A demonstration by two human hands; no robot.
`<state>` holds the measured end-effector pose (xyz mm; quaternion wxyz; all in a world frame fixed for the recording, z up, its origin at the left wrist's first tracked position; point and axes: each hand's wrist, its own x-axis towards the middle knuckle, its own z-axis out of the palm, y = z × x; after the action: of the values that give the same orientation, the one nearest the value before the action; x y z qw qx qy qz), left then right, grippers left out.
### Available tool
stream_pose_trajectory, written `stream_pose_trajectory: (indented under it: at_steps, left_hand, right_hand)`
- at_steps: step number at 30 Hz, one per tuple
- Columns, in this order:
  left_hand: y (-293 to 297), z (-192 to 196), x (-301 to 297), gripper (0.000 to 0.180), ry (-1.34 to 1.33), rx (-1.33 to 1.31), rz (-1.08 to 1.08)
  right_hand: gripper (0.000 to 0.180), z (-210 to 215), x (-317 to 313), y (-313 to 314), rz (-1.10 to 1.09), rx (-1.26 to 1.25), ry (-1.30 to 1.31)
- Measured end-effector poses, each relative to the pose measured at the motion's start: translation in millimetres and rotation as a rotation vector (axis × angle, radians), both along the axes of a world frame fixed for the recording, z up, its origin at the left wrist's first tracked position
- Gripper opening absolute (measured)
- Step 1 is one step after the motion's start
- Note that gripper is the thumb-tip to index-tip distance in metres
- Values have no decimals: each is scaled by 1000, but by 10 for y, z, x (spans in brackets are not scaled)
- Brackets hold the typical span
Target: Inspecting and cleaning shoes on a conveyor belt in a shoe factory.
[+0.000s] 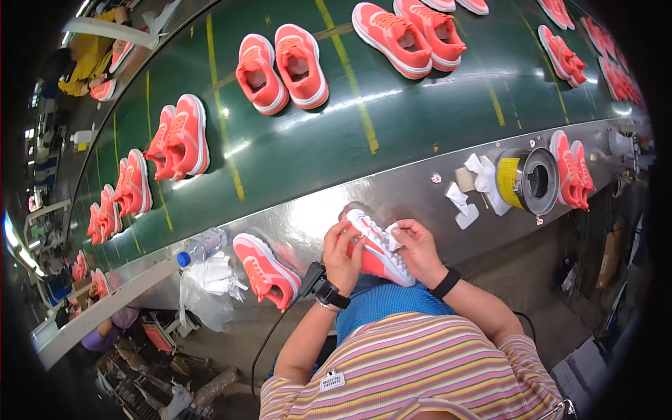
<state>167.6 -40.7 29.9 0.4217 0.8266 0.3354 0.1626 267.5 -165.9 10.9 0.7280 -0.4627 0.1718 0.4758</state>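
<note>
A coral sneaker (373,262) lies tilted on its side in front of me, its white and coral sole turned up toward my right. My left hand (341,256) grips it along the side, fingers and thumb closed on the upper near the sole's edge. In my right hand (418,250) a small white wipe (393,236), cloth or paper, is pinched against the sole. Another coral sneaker (266,271) stands on the metal ledge to the left, beside my left wrist and apart from my hand.
Beyond the metal ledge (294,227), a green conveyor belt (301,150) carries several pairs of coral sneakers. To the left are a plastic bottle (204,245) and white wipes in a clear bag (213,280). White scraps (462,204), a round tin (530,182) and a sneaker pair (570,171) sit right.
</note>
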Motion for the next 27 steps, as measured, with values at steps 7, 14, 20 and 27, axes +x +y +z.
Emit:
stream_pose_trajectory:
  at_steps: [7,14,20,27]
  left_hand:
    - [19,32,-14,14,-1,-146,84]
    - [463,-373,-310,15,-202,-576,603]
    - [709,-477,-414,13,-111,-325,609]
    - [690,-329,-409,18,-327,-746,660]
  right_hand:
    - [13,27,23,33,17,14,32]
    - [13,-7,73,6,26,51,61]
    - [14,56,185,21,62,41,25]
    - [13,29,264,26,118,60,-13]
